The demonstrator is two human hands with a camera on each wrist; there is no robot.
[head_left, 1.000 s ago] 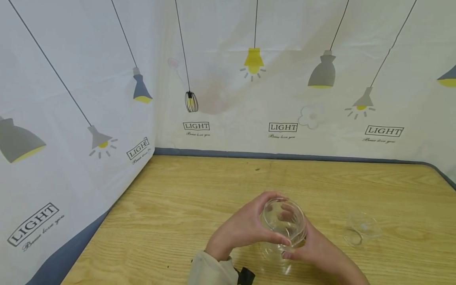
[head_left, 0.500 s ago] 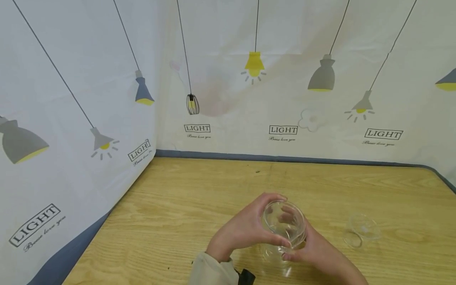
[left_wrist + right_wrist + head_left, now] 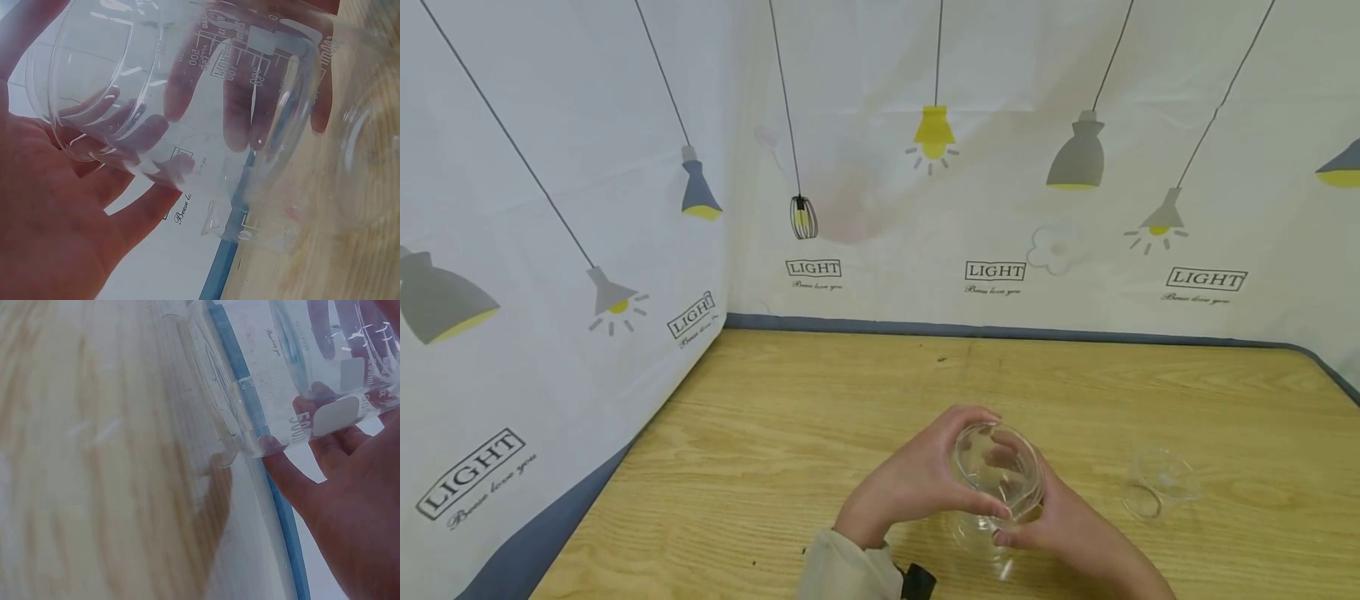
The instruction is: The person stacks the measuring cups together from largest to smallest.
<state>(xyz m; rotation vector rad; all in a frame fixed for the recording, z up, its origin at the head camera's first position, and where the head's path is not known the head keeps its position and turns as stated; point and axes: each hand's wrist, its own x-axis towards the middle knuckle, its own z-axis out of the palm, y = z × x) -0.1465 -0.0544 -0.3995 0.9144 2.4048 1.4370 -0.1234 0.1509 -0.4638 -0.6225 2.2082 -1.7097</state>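
Note:
Both hands hold a clear glass beaker (image 3: 992, 462) tilted above the wooden table. My left hand (image 3: 917, 479) grips its left side, thumb along the near side and fingers round the far side. From the right, my right hand (image 3: 1063, 525) holds it lower, its thumb close to the left thumb. The right wrist view shows printed marks and a white patch on the glass beaker (image 3: 325, 419). A second set of marks and inner rings in the left wrist view look like a smaller beaker (image 3: 250, 69) nested inside.
A small clear glass beaker (image 3: 1161, 483) is on the table (image 3: 775, 442) to the right of the hands. White cloth (image 3: 880, 167) printed with lamps hangs along the back and left edges. A black object (image 3: 917, 581) shows beside the left sleeve (image 3: 850, 571).

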